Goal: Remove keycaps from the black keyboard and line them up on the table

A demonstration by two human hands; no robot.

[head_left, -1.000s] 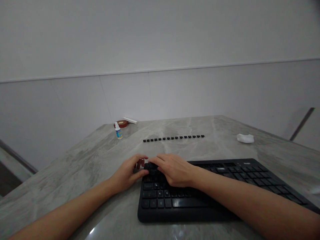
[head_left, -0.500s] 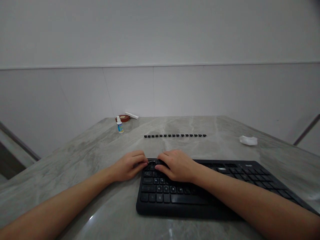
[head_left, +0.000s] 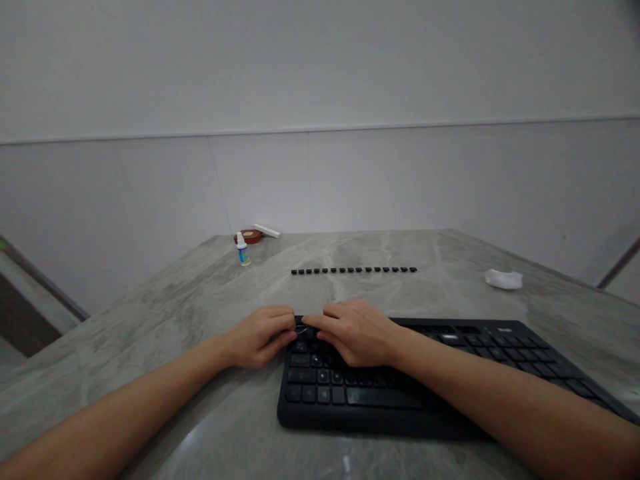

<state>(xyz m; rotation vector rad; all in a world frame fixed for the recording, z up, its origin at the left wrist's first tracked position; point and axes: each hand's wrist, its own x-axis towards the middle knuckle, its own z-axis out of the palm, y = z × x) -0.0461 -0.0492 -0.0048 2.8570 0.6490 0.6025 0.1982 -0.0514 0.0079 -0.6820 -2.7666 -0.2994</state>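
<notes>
A black keyboard (head_left: 400, 417) lies on the grey marbled table. At its top left corner my left hand (head_left: 267, 333) is closed, thumb and fingers pinching a thin metal wire tool (head_left: 302, 329) that reaches over the top left keys. What the wire hooks is too small to tell. My right hand (head_left: 357, 331) rests above the upper left keys, its index finger stretched towards the wire and the thumb apart below it. Nothing shows in that hand; its other fingers are partly hidden. Behind the keyboard stands a straight row of small black keycaps (head_left: 350, 270).
A small white spray bottle (head_left: 243, 252) stands at the back left. Behind it are a reddish-brown round case (head_left: 250, 237) and a white flat strip (head_left: 267, 231). A crumpled white wipe (head_left: 503, 279) lies on the right. A white wall (head_left: 360, 180) borders the table's back.
My right index finger has stretched out to the left over the top left keys, from a more curled pose. The wire has shifted slightly. The view has turned a little.
</notes>
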